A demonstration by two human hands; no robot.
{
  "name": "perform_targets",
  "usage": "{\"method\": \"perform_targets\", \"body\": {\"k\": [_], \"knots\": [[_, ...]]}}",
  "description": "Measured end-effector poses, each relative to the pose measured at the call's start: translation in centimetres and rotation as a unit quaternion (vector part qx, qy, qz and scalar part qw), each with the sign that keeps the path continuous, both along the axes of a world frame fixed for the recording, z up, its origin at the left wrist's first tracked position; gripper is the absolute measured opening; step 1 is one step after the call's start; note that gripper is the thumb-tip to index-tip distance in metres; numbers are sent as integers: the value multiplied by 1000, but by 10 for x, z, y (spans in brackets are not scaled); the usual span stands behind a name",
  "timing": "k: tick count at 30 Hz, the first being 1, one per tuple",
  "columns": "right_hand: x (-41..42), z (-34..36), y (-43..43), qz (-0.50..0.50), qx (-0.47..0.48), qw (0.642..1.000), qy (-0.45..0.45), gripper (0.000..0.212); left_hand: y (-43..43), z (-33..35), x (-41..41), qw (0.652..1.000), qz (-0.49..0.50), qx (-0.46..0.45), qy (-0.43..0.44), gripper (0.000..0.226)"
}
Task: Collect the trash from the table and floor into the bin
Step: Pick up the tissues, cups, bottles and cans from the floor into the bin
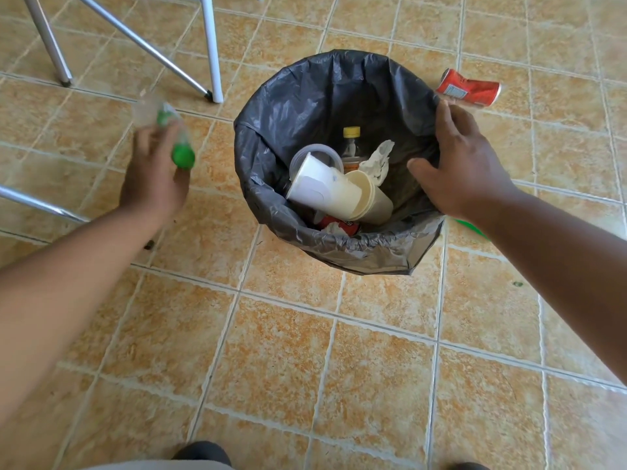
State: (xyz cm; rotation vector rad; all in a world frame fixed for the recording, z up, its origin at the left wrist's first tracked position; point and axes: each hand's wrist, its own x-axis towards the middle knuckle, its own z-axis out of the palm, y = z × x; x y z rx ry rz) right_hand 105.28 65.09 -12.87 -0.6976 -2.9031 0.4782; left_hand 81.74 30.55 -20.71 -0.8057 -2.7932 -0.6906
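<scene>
Your bottle is the clear plastic one with the green cap. It's up off the floor, out to the left of the bin and not over it. Your left hand has its fingers wrapped round it with the cap end pointing down toward you. It's pretty blurry there, so I can't tell you much more about the grip.

The bin sits on the tiles with a black bag folded over the rim. Inside there's a white cup lying on its side, with beige cups right against it. There's also a clear lid behind them, a yellow-cap bottle standing at the back and a crumpled tissue beside that. A bit of a red tin peeks out at the near edge.

Your right hand is at the bin's right rim with the fingers spread and loose and the thumb pointing in over the opening, holding nothing. I can't say whether it's actually touching the bag.

There's a crushed red can on the floor just past the bin, near your right fingertips. Something green pokes out from under your right forearm, too hidden to identify.

Metal legs stand at the top left, and your shoes are at the bottom edge.
</scene>
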Motion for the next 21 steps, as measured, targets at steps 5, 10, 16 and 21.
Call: {"method": "perform_targets", "body": {"k": [5, 10, 16, 21], "knots": [[0, 0, 1, -3, -7, 1000, -3, 85, 42, 81, -4, 950, -62, 300, 58, 51], [0, 0, 0, -3, -9, 1000, -5, 85, 80, 133, 29, 833, -154, 507, -157, 34], [1, 2, 0, -5, 0, 1000, -17, 84, 100, 128, 49, 796, -183, 408, -407, 35], [0, 2, 0, -6, -2, 1000, -20, 84, 111, 119, 48, 738, -140, 429, -502, 32]]}}
